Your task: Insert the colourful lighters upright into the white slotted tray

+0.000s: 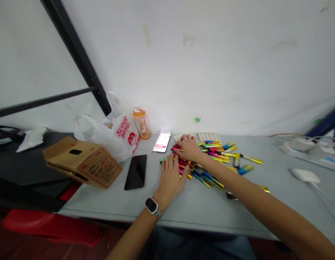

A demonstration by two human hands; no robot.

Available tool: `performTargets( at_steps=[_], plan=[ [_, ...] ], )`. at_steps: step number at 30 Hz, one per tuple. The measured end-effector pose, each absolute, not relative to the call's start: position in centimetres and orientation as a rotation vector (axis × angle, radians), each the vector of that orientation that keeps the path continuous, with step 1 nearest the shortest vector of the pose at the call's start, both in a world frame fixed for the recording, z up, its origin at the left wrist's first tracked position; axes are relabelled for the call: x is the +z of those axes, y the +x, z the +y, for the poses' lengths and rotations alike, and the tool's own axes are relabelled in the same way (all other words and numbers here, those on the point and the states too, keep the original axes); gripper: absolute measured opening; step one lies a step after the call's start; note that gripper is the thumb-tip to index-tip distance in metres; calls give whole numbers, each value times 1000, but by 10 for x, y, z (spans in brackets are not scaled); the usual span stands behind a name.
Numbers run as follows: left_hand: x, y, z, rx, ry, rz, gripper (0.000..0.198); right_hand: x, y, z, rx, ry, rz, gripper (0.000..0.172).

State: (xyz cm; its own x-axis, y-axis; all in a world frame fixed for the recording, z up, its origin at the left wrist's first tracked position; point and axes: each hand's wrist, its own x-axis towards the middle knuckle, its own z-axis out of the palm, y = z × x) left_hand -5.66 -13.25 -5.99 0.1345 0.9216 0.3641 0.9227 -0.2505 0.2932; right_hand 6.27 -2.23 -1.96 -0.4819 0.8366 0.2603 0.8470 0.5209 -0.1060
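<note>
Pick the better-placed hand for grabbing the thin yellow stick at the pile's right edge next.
Right, probably. The right hand is nearer the yellow stick, and the left hand would likely have to cross the right forearm, which lies between it and the stick.

You can see many slim, glossy makeup brushes (216, 157) lying in one loose, overlapping heap, just right of the frame's centre. Their metallic handles shine yellow, pink and blue, pointing various ways; one dark-ended brush (231, 196) lies apart, lower.
</note>
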Motion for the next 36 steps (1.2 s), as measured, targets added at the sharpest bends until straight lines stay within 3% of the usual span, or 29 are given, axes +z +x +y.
performTargets(
  at_steps=[3, 9, 15, 21, 25, 29, 36],
  plan=[
    [-58, -47, -127, -782, -2331, -1877, 59, -22, 78, -22, -8, -1431, -2394, 45],
    [-31, -41, -83, -783, -2356, -1793, 37, -16, 115, 1, 1, -1665, -2252, 39],
    [-18, -18, -29, -442, -2442, -1798, 45, -18, 134, 24, 134, -1819, -2242, 38],
    [-20, -16, -3, -337, -2413, -1873, 52, -23, 147, 35, 361, -1525, -2307, 34],
    [-24, -18, 1, -352, -2361, -1903, 54, -20, 159, 36, 285, -1451, -2247, 35],
    [-31, -14, 1, -403, -2386, -1772, 52, -19, 166, 33, 154, -1755, -2204, 40],
    [-38, -17, 11, -307, -2484, -1790, 53, -24, 157, 36, 253, -1763, -2383, 42]
  ],
)
